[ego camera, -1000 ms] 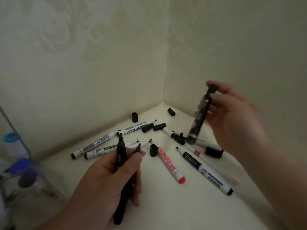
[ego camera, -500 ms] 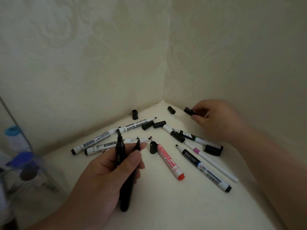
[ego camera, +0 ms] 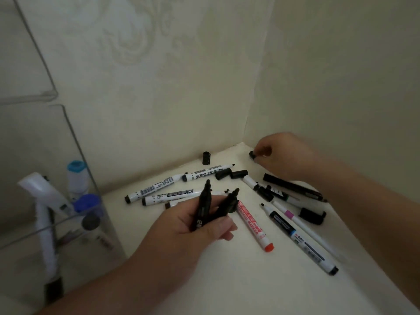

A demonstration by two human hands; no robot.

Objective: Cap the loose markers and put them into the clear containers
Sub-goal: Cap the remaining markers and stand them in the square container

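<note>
**Head view.** The left hand (ego camera: 200,226), near centre, has its fingers curled round two black markers (ego camera: 203,208). Both are uncapped, with their tips pointing up toward the far wall.

The right hand (ego camera: 281,155) is at the far corner of the table (ego camera: 227,280). There its thumb and fingertips pinch a small black cap (ego camera: 251,155); whether the cap rests on the table or is lifted cannot be told.

Loose markers lie scattered between the hands:
- several white whiteboard markers (ego camera: 209,172), fanned out left of centre;
- a red marker (ego camera: 254,226), just right of the left hand;
- a blue-banded marker (ego camera: 297,237) and a thin purple-banded pen (ego camera: 289,214), farther right;
- a long black pen (ego camera: 293,187), beside the right forearm.

Separate caps:
- an upright cap (ego camera: 206,158) near the far wall;
- two lying caps (ego camera: 223,173), end to end, at centre;
- a clipped cap (ego camera: 312,215) at the right.

The clear container (ego camera: 68,219) stands at the left edge. It holds markers upright, among them a blue-capped marker (ego camera: 87,202).
</note>
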